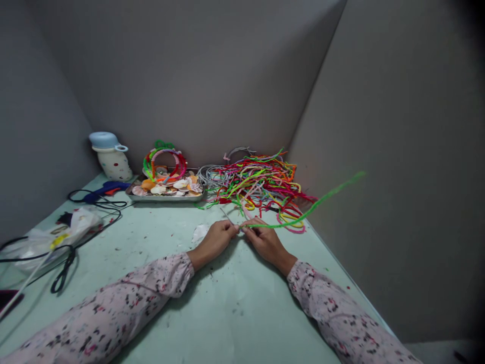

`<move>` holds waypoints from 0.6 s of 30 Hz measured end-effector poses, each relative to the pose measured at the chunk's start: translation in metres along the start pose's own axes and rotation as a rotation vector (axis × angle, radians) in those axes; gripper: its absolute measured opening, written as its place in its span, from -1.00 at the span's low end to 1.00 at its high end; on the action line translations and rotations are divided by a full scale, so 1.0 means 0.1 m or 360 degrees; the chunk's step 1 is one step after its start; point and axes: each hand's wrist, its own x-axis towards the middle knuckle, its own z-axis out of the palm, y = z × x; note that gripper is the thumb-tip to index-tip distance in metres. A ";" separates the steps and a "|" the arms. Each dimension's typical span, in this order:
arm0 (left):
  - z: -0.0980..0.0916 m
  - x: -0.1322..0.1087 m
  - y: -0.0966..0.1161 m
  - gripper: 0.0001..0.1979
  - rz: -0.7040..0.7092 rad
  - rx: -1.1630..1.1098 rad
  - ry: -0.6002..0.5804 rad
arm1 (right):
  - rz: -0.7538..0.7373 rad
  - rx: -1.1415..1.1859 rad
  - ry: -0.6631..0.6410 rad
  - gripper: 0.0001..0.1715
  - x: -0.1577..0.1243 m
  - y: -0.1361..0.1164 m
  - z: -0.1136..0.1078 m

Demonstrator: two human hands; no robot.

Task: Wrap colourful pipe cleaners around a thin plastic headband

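Centre frame, the left hand (215,238) and right hand (266,241) each close a pinching grip on one green pipe cleaner (314,205) (trailing upper right).

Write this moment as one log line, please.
left hand: pinching thin grey wire | right hand: pinching long fuzzy green pipe cleaner | hands meet over pale green table | behind: tangled multicoloured pipe-cleaner pile

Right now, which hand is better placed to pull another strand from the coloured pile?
Probably the right hand: it sits just below the pile of pipe cleaners, whose loops reach toward it. The left hand lies farther off. Both meet at the green pipe cleaner.
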 end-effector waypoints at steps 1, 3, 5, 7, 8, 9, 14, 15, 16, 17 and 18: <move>0.00 0.00 0.00 -0.69 -0.0012 -0.0010 -0.0005 | 0.0005 -0.0003 -0.0003 -0.77 0.00 0.00 0.00; 0.00 0.01 0.00 -0.68 -0.0035 -0.0031 -0.0029 | 0.0006 -0.0009 -0.0013 -0.77 0.00 -0.01 0.00; -0.01 0.01 0.00 -0.68 -0.0051 -0.0048 -0.0064 | -0.0003 -0.0009 -0.0015 -0.77 0.01 -0.01 0.00; -0.02 0.01 0.01 -0.67 -0.0060 -0.0049 -0.0095 | 0.0005 -0.0018 -0.0015 -0.77 0.01 -0.01 0.00; -0.02 0.01 0.02 -0.66 -0.0063 -0.0042 -0.0110 | 0.0014 -0.0025 -0.0018 -0.77 0.01 -0.01 0.00; -0.02 0.01 0.02 -0.66 -0.0066 -0.0033 -0.0122 | 0.0026 -0.0027 -0.0023 -0.77 0.01 -0.01 0.00; -0.02 0.01 0.03 -0.65 -0.0079 -0.0007 -0.0163 | 0.0102 0.0026 -0.0058 -0.74 -0.01 0.01 0.01; -0.02 0.01 0.03 -0.65 -0.0085 -0.0003 -0.0164 | 0.0105 0.0031 -0.0064 -0.74 -0.01 0.01 0.01; -0.02 0.01 0.04 -0.65 -0.0092 0.0001 -0.0165 | 0.0101 0.0032 -0.0069 -0.74 -0.01 0.00 0.01; -0.02 0.01 0.04 -0.65 -0.0097 0.0005 -0.0164 | 0.0093 0.0032 -0.0071 -0.74 -0.01 0.00 0.00; -0.02 0.01 0.04 -0.64 -0.0102 0.0007 -0.0164 | 0.0084 0.0033 -0.0070 -0.74 -0.01 0.00 0.00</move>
